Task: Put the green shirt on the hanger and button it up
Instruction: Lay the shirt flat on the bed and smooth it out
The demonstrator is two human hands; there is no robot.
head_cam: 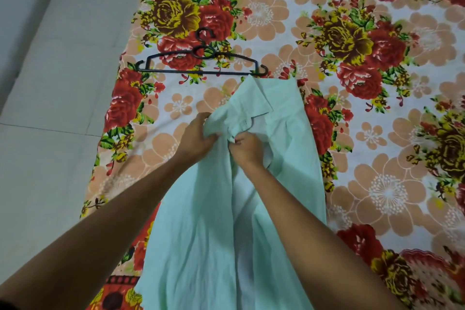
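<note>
While the green shirt lay lengthwise on the floral bedsheet, both hands worked at its upper part, just below the collar. The left hand had its fingers curled into a bunch of fabric at the shirt's left front edge, gripping it. The right hand was closed into a loose fist on the cloth at the front opening, and its thumb and forefinger seemed to pinch a small fold there, though the fabric hid the fingertips. The two hands sat close together, almost touching, with the bunched cloth between them.

The shirt's front hung open along the middle, a paler inner layer showing in the gap, and its body ran down toward six o'clock, under both forearms.

From the hands, the black hanger lay flat on the sheet toward twelve o'clock, hook pointing away from the person. Its right end stood just beside the shirt's top edge; the shirt was not on it. At nine o'clock, beyond the edge of the sheet, was a pale tiled floor.
</note>
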